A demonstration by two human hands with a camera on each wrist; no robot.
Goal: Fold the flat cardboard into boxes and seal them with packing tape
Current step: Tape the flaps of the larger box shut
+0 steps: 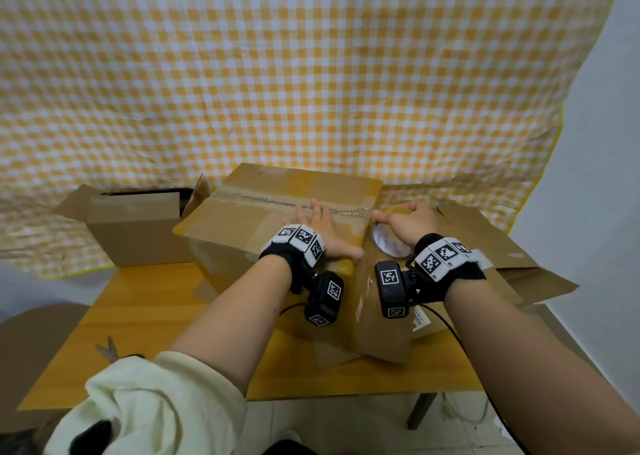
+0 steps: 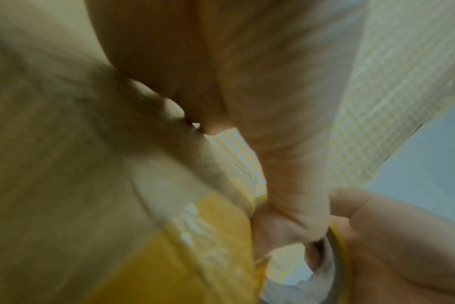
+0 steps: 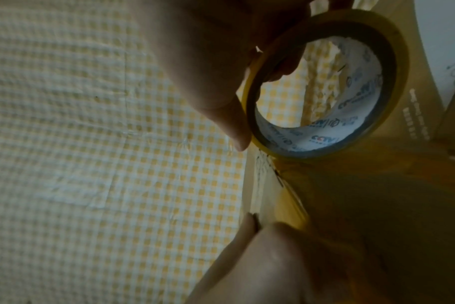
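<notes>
A large cardboard box [image 1: 263,222] stands on the wooden table, its top seam covered by a strip of tape [image 1: 263,199]. My left hand [image 1: 322,226] lies flat on the box top with fingers straight, pressing beside the seam. My right hand [image 1: 408,222] grips a roll of clear packing tape [image 1: 388,243] at the box's right top edge; in the right wrist view the roll [image 3: 325,86] stands against the box corner with the thumb along its side. The left wrist view is blurred and shows the box [image 2: 65,164] and the right hand on the roll [image 2: 335,246].
A smaller open box [image 1: 138,226] stands at the back left. Flat cardboard [image 1: 502,247] lies to the right behind the big box. Scissors [image 1: 107,349] rest near the table's front left. A yellow checked cloth [image 1: 311,74] hangs behind. The table edge [image 1: 346,394] is close in front.
</notes>
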